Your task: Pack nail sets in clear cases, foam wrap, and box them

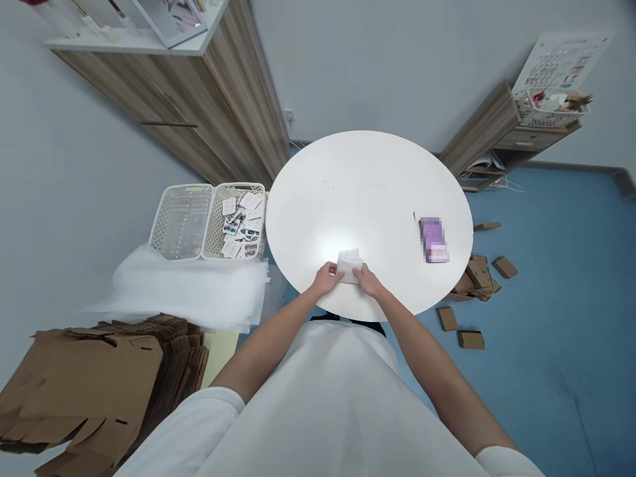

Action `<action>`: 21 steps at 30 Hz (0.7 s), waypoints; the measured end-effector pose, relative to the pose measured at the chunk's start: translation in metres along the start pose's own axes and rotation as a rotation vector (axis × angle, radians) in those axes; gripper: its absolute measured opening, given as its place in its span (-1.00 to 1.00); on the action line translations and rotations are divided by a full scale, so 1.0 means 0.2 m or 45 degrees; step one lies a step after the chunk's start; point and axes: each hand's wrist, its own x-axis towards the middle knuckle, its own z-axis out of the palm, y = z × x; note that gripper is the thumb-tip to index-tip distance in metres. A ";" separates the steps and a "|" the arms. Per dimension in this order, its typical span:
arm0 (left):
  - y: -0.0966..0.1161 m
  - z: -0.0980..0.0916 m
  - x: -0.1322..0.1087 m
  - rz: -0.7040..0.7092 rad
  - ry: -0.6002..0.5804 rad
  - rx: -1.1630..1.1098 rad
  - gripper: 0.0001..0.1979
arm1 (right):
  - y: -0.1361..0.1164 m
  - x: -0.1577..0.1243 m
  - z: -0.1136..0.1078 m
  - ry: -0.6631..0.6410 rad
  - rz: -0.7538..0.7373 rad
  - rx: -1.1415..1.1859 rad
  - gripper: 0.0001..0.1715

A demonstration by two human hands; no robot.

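A small white bundle (350,264), wrapped in what looks like thin foam sheet, is between my two hands near the front edge of the round white table (368,179). My left hand (328,277) grips its left side, thumb on top. On the right side, my right hand (366,279) pinches it with the thumb pressed on the near face. A loose flap sticks up at the bundle's far edge. Whatever lies inside the wrapping is hidden.
A blurred purple box (434,240) lies on the table's right. Left stand a basket of carded items (212,228), a basket of clear cases (161,222), white foam sheets (189,285) and flat cardboard boxes (84,384). Small brown boxes (470,340) lie on the floor.
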 end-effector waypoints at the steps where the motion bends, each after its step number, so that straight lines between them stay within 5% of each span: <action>1: 0.00 0.00 0.00 -0.010 0.011 0.002 -0.76 | 0.00 0.00 0.01 0.015 0.019 -0.008 -0.44; 11: 0.06 0.02 0.00 -0.178 0.090 0.185 -0.79 | -0.02 0.01 0.08 0.253 0.074 -0.095 -0.48; 21: 0.04 0.05 -0.02 0.004 0.324 0.365 -0.58 | 0.05 -0.02 0.11 0.674 -0.118 -0.214 -0.40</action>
